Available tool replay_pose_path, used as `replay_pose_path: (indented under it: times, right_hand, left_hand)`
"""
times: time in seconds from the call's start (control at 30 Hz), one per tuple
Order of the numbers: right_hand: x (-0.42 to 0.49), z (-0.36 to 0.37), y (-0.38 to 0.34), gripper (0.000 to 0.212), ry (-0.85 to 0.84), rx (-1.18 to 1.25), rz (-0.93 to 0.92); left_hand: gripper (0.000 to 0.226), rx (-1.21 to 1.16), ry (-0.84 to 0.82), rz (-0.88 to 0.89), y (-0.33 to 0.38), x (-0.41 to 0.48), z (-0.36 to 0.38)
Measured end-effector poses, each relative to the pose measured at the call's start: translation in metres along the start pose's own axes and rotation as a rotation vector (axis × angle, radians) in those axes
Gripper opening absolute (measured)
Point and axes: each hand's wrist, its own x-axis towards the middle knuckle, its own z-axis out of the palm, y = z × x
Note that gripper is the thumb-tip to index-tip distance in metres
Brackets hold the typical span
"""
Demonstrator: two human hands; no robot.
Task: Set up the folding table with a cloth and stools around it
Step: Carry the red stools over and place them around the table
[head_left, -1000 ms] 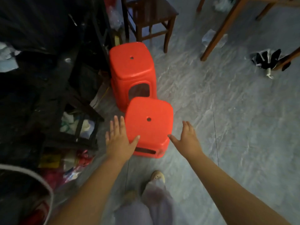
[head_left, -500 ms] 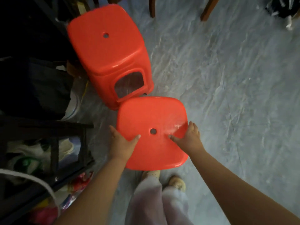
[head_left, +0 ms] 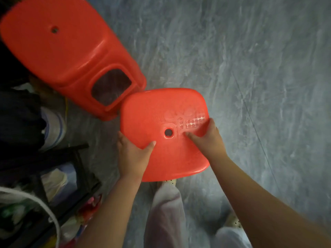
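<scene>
Red near stool is sitting directly ahead of you, its far-left corner touching the far stool. Your left hand and right hand are gripping its opposite sides, thumbs lying on the seat.

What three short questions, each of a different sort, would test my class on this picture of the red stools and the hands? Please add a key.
1. True or false: both hands grip the near stool, the left hand at its left edge and the right hand at its right edge.
2. How many red stools are in view? A) one B) two C) three
3. Fill the gap: the far stool stands on the grey ____.

Key: 1 true; 2 B; 3 floor.
</scene>
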Motion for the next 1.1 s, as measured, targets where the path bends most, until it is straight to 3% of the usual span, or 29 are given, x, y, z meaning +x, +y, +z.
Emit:
replay_pose_path:
  times: [0.2, 0.47, 0.7, 1.1]
  right_hand:
    - [0.006, -0.083, 0.066, 0.073, 0.104, 0.166, 0.096]
    - [0.005, -0.239, 0.208, 0.076, 0.264, 0.329, 0.192]
    - [0.000, -0.397, 0.384, 0.077, 0.383, 0.427, 0.293]
    - [-0.043, -0.618, 0.704, 0.081, 0.598, 0.494, 0.565]
  left_hand:
    - [0.110, 0.059, -0.110, 0.218, 0.081, -0.029, 0.048]
    - [0.110, 0.226, -0.349, 0.513, 0.209, -0.130, 0.169]
    - [0.121, 0.320, -0.554, 0.648, 0.309, -0.270, 0.329]
    - [0.110, 0.421, -0.893, 0.854, 0.442, -0.538, 0.636]
